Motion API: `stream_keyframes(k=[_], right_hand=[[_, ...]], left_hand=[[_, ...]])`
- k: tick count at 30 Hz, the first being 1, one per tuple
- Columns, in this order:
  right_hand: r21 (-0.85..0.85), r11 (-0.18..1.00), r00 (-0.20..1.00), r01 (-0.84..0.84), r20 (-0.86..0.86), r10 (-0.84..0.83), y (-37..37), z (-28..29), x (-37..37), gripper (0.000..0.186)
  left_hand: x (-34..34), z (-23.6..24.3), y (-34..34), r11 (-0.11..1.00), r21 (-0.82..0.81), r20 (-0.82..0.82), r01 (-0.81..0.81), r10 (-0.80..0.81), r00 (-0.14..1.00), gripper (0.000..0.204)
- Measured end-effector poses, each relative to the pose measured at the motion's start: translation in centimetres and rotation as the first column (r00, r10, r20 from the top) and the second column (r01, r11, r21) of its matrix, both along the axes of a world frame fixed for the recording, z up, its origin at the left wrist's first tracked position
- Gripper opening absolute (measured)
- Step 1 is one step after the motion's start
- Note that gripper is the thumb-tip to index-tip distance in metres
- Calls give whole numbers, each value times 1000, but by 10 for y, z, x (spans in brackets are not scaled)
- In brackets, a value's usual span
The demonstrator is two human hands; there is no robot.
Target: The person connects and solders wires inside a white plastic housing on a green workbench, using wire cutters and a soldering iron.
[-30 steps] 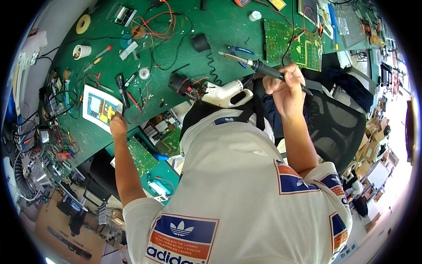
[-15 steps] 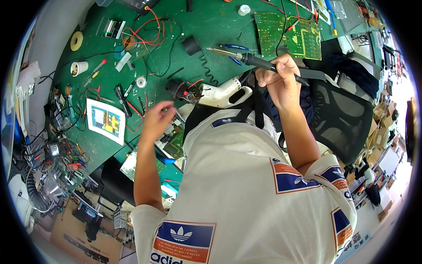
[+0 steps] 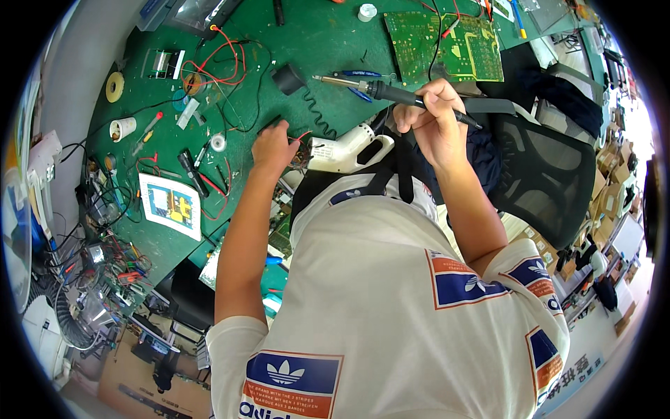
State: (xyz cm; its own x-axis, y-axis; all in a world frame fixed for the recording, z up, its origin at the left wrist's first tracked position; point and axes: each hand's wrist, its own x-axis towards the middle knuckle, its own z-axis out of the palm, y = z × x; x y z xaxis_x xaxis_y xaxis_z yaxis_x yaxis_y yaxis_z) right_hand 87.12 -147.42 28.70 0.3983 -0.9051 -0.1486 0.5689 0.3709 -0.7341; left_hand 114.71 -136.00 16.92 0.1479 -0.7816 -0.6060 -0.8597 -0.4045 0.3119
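My right hand [image 3: 441, 124] is closed round the black handle of a soldering iron [image 3: 391, 93], whose metal tip points left over the green bench. My left hand [image 3: 274, 148] reaches down with curled fingers and thumb, over the spot of a round black part with red wires. The hand hides that part, so what it grips does not show. A thin black stick [image 3: 268, 125] lies at its fingertips. Just right of this hand, at the bench edge, sits a white pistol-shaped housing [image 3: 345, 151] with a loop handle, joined to a coiled black cord [image 3: 319, 115].
A large green circuit board [image 3: 444, 47] lies far right, blue-handled pliers [image 3: 359, 73] before it. To the left are a printed sheet [image 3: 169, 204], a flashlight [image 3: 188, 170], a white cup [image 3: 123, 128] and red wires [image 3: 209, 73]. A black mesh chair [image 3: 541, 178] stands at right.
My left hand has moved forward and right, from hovering over the bench onto the round black part. The soldering iron stays in my right hand. The whole view has shifted slightly.
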Motion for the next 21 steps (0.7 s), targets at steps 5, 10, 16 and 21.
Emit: stream_keyframes(k=[5, 10, 16, 21], right_hand=[[23, 1000, 1000, 5, -14, -5, -2, -1, -1, 15], [22, 1000, 1000, 4, 0, -4, -6, -1, -2, 15], [36, 999, 1000, 2, 6, -2, -8, -5, -5, 15], [55, 998, 1000, 14, -5, -14, -10, -10, -9, 14]], left_hand=[[-15, -7, 1, 945, -156, 367, 286, -214, 906, 38], [-8, -28, -8, 971, 87, 212, 224, -238, 948, 28], [11, -49, -15, 985, 169, -136, 30, -7, 991, 27], [16, -61, -9, 986, 143, -276, -89, 126, 953, 25]])
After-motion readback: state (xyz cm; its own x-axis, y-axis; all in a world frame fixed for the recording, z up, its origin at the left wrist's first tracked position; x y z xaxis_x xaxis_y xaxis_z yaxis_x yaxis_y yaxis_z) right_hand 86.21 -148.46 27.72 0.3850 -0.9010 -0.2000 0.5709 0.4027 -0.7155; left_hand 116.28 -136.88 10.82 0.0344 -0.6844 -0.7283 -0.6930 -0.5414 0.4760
